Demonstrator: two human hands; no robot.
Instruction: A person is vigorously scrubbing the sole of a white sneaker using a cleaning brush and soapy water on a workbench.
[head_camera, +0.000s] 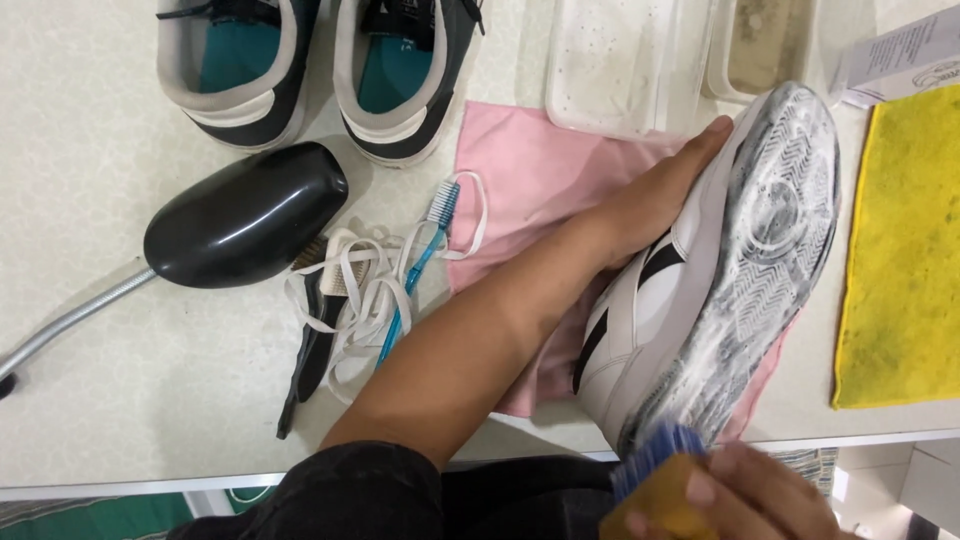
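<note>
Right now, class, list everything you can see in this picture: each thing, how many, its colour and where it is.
shoe: 1, white and black, sole up, on pink cloth
pair: 2, dark with teal insoles, top left
shoe tree: 1, black, left
laces: white, centre
toothbrush: 1, blue, centre
dark brush: 1, under laces
pink cloth: 1, centre
yellow cloth: 1, right
tubs: 2, clear, top
left hand: on shoe
right hand: holding blue-bristled brush

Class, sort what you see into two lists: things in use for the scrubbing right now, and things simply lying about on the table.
In use:
left hand steadying the white shoe
right hand holding the scrub brush at the sole
pink cloth under the shoe

Lying about:
dark shoes
black shoe tree
white laces
blue toothbrush
black brush
yellow cloth
plastic tubs
</note>
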